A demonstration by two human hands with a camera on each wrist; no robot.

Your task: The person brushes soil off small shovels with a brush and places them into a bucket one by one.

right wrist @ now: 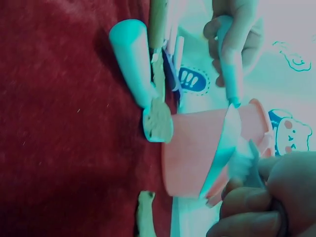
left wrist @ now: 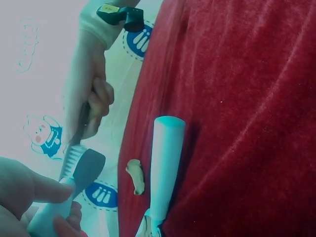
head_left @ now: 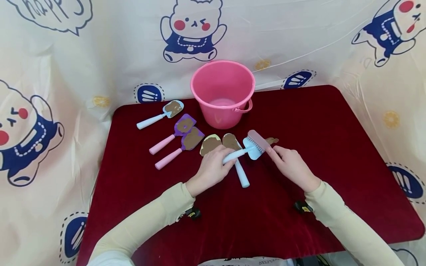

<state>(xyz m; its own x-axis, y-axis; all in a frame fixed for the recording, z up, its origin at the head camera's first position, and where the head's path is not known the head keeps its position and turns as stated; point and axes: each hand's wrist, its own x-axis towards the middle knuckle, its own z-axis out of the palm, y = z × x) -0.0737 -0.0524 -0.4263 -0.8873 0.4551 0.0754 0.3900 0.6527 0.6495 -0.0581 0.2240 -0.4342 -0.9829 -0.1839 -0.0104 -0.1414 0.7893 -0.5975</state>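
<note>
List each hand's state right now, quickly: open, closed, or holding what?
Left hand: closed, holding a blue shovel by its handle.
Right hand: closed, holding a pink brush.

From above the near edge of a red velvet-covered desk [head_left: 332,147], the head camera faces forward and down to the far edge; two close-range wrist views, turned sideways, share a raised pale-blue plastic shovel [head_left: 239,153], the head and right-wrist frames a round pink plastic bucket [head_left: 221,114].
</note>
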